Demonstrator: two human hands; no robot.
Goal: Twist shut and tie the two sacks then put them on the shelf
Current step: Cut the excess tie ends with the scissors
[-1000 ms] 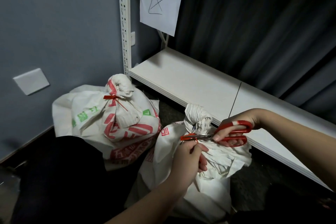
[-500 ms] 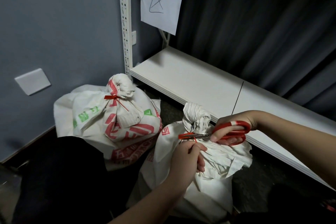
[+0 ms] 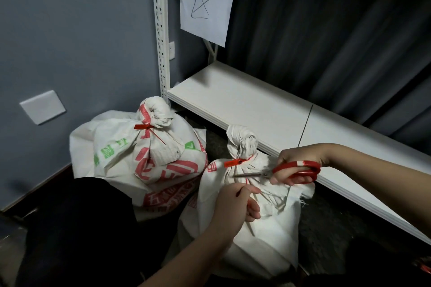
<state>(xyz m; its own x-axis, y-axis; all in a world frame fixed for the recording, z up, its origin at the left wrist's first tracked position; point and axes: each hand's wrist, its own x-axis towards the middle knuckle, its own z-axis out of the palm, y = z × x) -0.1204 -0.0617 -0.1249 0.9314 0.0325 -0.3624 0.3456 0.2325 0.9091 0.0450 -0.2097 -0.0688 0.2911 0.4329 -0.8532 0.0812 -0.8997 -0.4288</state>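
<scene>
Hands | right (image 3: 295,170) grips scissors (image 3: 289,170) | left (image 3: 235,202) pinches red tie offcut (image 3: 238,193) over near sack (image 3: 256,228)

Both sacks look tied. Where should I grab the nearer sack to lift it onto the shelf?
Grip the nearer sack at its twisted neck, just under the red tie, coming from above. The knot stands upright and bulges over the tie, so fingers probably won't slip off.

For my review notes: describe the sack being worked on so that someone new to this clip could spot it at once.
Start at the white shelf by the grey wall; two tied white sacks sit on the floor before it. The one you want is the nearer sack, under the right hand holding red scissors. Unlike the far sack, its red tie has no long tail.
</scene>
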